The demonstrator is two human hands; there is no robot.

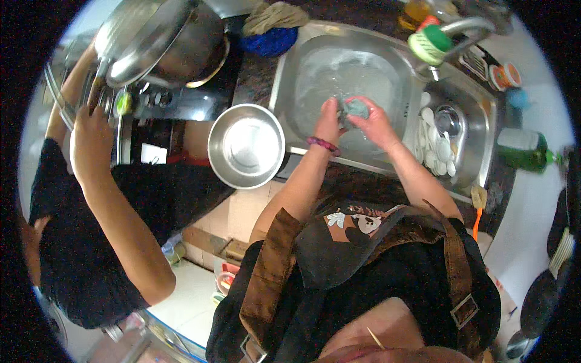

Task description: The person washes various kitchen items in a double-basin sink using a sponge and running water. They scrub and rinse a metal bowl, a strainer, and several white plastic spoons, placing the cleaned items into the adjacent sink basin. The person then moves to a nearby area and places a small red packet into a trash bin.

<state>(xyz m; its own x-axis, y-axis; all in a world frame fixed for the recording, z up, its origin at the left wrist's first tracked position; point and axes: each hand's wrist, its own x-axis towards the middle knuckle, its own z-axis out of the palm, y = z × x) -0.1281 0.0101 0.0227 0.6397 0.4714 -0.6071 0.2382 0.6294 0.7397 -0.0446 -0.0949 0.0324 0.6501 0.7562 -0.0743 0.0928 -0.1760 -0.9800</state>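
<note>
Over the large basin of a steel sink (283,86), both of my hands grip a small, wet grey-green scrubbing pad or cloth (357,109); which of the two it is, I cannot tell. My left hand (329,119), with a dark red band at the wrist, presses it from the left. Curled around its right side are the fingers of my right hand (376,122). Rippling water (313,72) covers the basin's bottom, and drops show about my fingers. To the left of my left forearm is a round steel bowl (217,145), its inside bright with glare.
The smaller basin (476,136) holds several white spoons (429,140) and a clear bowl. A faucet (472,25) rises behind, near a green-capped container (430,44). On the right lies a green bottle (522,149). Another person (86,254) stands left, by the stove's large pot (190,54).
</note>
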